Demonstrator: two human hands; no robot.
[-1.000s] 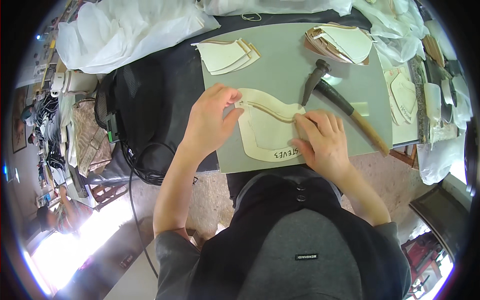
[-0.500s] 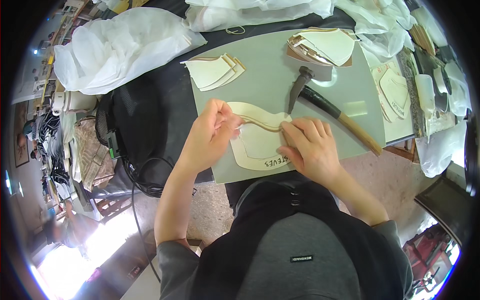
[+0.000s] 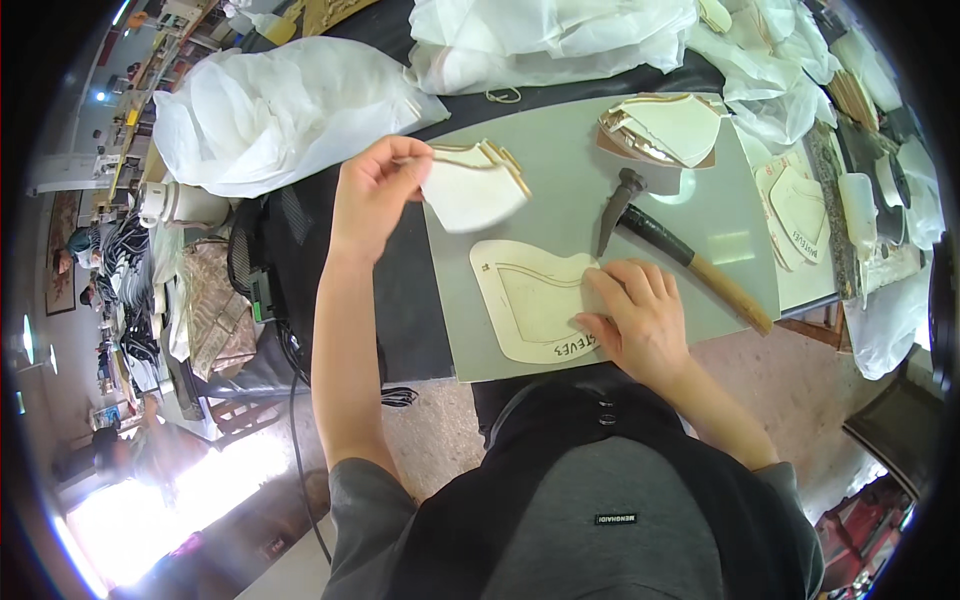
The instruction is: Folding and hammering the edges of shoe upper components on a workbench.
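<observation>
My left hand pinches one corner of a white, brown-edged leather-like piece between thumb and fingers. That piece is over the small stack of similar pieces at the board's far left; whether it touches them I cannot tell. A cream card template, with a curved outline and dark lettering, lies flat at the board's near edge. On the template's right end rests my right hand, thumb and fingers apart and pressing on it. Just beyond that hand lies a hammer with a wood-and-black handle.
The grey-green board carries a second pile of cut pieces at its far right. White plastic bags bulge along the back. More templates lie on the right, and a black mesh-sided bag with cables sits at left.
My left hand has lifted the white piece off the template and carried it far-left to the small stack. My right hand stays on the template. The whole view has shifted slightly.
</observation>
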